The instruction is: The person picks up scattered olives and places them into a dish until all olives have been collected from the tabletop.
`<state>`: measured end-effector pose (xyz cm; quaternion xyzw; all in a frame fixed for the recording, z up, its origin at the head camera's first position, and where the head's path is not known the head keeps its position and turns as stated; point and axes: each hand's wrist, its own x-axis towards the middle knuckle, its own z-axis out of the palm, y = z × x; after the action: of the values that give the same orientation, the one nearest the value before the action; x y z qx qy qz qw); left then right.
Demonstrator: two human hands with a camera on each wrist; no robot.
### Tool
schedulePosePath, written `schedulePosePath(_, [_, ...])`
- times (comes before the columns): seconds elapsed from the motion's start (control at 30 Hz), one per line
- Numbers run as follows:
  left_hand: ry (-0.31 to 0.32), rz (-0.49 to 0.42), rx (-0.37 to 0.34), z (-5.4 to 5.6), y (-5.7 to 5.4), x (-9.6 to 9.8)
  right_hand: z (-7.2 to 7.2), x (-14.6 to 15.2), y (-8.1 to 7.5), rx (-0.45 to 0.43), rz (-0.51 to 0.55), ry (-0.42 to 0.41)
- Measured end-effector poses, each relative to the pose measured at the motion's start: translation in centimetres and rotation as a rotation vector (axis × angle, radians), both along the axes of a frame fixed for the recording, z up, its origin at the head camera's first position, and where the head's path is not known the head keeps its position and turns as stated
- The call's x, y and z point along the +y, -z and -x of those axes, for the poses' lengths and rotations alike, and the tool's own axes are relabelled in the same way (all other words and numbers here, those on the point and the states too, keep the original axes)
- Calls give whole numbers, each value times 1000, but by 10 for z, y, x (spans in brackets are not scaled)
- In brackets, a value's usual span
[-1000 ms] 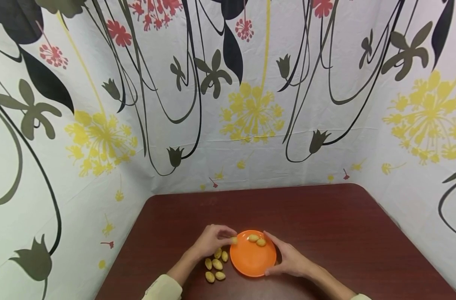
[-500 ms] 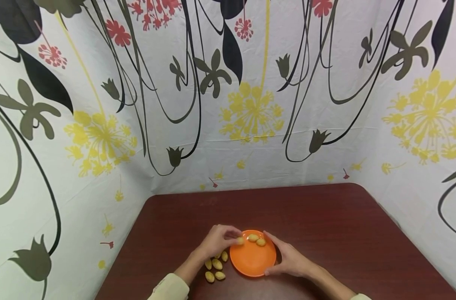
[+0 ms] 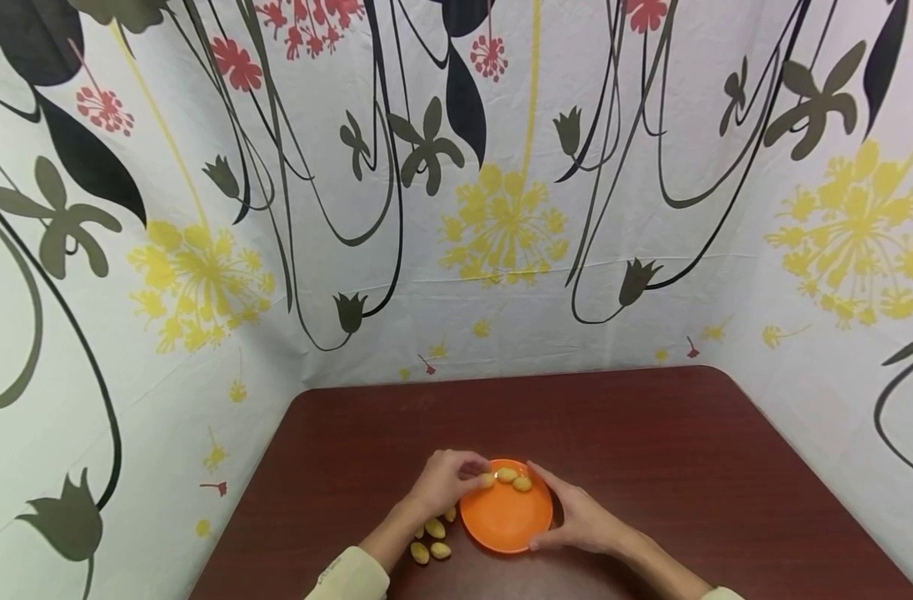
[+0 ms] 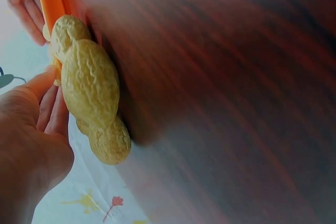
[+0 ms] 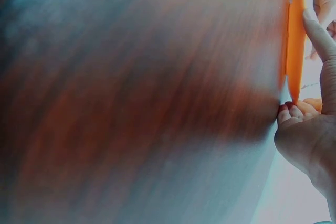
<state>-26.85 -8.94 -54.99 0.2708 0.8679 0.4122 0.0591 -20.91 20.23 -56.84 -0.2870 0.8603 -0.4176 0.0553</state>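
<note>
Your left grip [image 3: 445, 483], narrowly pinching a yellow piece [image 3: 488, 481], has shifted rightward over the orange plate [image 3: 505, 522] at the head view's lower centre, seemingly almost joining two others [image 3: 506, 475], while your wide-spread right grip [image 3: 582, 521] holds the rim.

On the one counter [image 3: 636, 450] I count one orange plate [image 3: 505, 521], two yellow lumps [image 3: 506, 475] on it near its far rim, one pinched lump [image 3: 487, 481] in my left grip [image 3: 445, 485] at its far left, and at least five loose lumps [image 3: 435, 527] off its left rim. With my right grip [image 3: 582, 518], two grips.
</note>
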Motion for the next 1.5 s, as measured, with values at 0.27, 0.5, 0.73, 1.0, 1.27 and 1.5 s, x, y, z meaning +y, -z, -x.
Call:
schedulePosePath(0.27, [-38, 53, 56, -4, 0, 5, 1, 0, 1, 9, 7, -1])
schedulePosePath(0.5, [-47, 105, 137, -5, -1, 8, 3, 0, 2, 16, -5, 6])
schedulePosePath(0.73, [-32, 122, 199, -4, 0, 9, 3, 0, 2, 24, -12, 7])
schedulePosePath(1.0, [-22, 98, 216, -5, 2, 8, 3, 0, 2, 23, 3, 2])
schedulePosePath(1.27, [-23, 80, 197, -6, 3, 9, 3, 1, 4, 19, 8, -4])
schedulePosePath(1.5, [-28, 62, 167, -7, 1, 8, 2, 1, 3, 17, 12, -2])
